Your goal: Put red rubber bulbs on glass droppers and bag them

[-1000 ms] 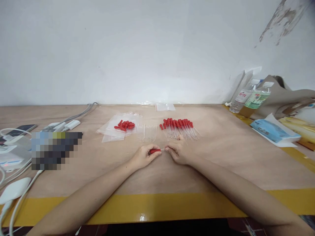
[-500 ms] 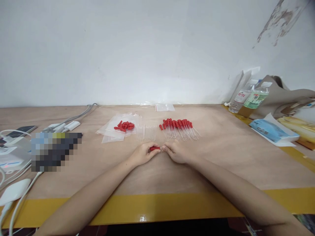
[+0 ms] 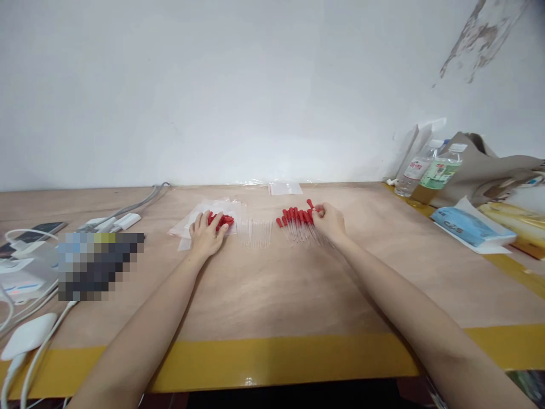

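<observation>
My left hand [image 3: 206, 233] rests on the pile of loose red rubber caps [image 3: 222, 219] lying on clear plastic bags [image 3: 187, 226], its fingers bent over the caps. My right hand [image 3: 330, 221] is closed on a red-capped glass dropper [image 3: 311, 205], held over the right end of the row of finished red-capped droppers [image 3: 294, 222]. Between the two hands lies a row of bare clear glass tubes [image 3: 255, 232].
Cables, white adapters [image 3: 123, 219] and phones crowd the table's left side. A small zip bag [image 3: 285, 187] lies by the wall. Two water bottles [image 3: 443, 168], a beige bag and a blue packet [image 3: 462, 226] sit at the right. A yellow strip [image 3: 272, 358] edges the front of the table.
Both hands left the middle of the table, where they held a cap and a tube together. The left went to the cap pile; the right carried the capped dropper to the finished row.
</observation>
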`<state>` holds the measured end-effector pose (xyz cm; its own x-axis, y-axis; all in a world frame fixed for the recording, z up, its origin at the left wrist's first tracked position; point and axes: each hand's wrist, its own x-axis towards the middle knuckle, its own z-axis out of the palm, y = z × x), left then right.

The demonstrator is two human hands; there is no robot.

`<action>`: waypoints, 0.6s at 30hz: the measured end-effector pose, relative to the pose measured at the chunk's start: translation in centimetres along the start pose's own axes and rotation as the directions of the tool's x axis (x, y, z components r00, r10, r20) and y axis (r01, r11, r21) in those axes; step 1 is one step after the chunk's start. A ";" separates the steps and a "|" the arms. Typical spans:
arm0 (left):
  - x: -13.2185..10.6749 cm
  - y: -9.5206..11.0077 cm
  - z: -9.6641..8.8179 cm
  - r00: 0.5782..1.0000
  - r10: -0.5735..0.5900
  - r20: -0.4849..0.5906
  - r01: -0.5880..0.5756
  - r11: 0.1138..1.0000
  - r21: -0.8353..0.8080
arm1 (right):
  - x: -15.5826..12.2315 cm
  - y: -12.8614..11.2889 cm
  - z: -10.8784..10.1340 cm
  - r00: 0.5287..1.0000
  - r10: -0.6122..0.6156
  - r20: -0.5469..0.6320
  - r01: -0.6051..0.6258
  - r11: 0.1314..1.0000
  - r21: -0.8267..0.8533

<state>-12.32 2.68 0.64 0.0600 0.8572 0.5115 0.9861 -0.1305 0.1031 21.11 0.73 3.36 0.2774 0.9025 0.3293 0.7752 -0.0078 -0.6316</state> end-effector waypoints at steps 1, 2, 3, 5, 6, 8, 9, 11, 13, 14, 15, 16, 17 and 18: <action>0.0 0.0 0.0 0.999 -0.009 0.039 0.009 1.000 0.015 | 0.0 0.0 0.3 1.000 -0.017 -0.005 0.017 0.999 -0.039; 0.0 0.0 0.0 0.997 -0.015 0.070 0.014 1.000 0.017 | -0.2 0.0 0.5 0.999 -0.037 -0.007 0.036 0.996 -0.082; 0.1 0.0 0.0 0.996 -0.015 0.090 0.015 1.000 0.007 | -0.4 0.0 0.8 0.998 -0.057 -0.005 0.056 0.990 -0.128; 0.2 0.0 0.1 0.995 0.007 0.104 -0.003 0.999 -0.039 | -0.9 0.0 1.3 0.996 -0.086 0.006 0.085 0.973 -0.214; 0.3 -0.1 0.1 0.994 0.024 0.104 -0.018 0.998 -0.066 | -1.0 0.1 1.4 0.996 -0.089 0.016 0.091 0.965 -0.245; 0.4 -0.2 0.1 0.994 0.044 0.101 -0.033 0.993 -0.114 | -1.2 0.3 1.6 0.995 -0.084 0.049 0.094 0.958 -0.270; 0.5 -0.2 0.1 0.994 0.043 0.097 -0.030 0.991 -0.131 | -1.3 0.4 1.6 0.995 -0.080 0.066 0.095 0.958 -0.270; 0.5 -0.2 0.0 0.996 0.024 0.081 -0.011 0.988 -0.154 | -1.3 0.6 1.5 0.992 -0.075 0.103 0.099 0.960 -0.261; 0.5 0.0 -0.1 0.998 0.008 0.061 0.002 0.987 -0.162 | -1.4 0.8 1.3 0.987 -0.073 0.147 0.108 0.963 -0.247; 0.5 0.0 -0.2 0.999 0.006 0.053 0.003 0.987 -0.162 | -1.5 0.9 1.2 0.983 -0.075 0.167 0.114 0.965 -0.236; 0.4 0.1 -0.3 0.999 0.005 0.046 0.002 0.987 -0.158 | -1.6 0.9 1.2 0.980 -0.079 0.185 0.120 0.967 -0.224; 0.3 0.2 -0.3 0.999 0.006 0.036 0.000 0.988 -0.153 | -1.7 1.0 1.1 0.977 -0.082 0.197 0.125 0.969 -0.213; 0.3 0.3 -0.4 1.000 0.004 0.023 -0.001 0.989 -0.148 | -1.8 1.0 1.0 0.975 -0.087 0.203 0.130 0.969 -0.209; 0.2 0.3 -0.4 1.000 0.001 0.005 0.000 0.990 -0.142 | -1.8 1.0 0.9 0.974 -0.095 0.204 0.139 0.967 -0.215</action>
<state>-12.04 2.63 1.10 0.0615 0.8595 0.5075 0.9540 -0.2001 0.2233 20.85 -0.53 1.49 0.0812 0.9680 0.2374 0.9097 0.0253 -0.4144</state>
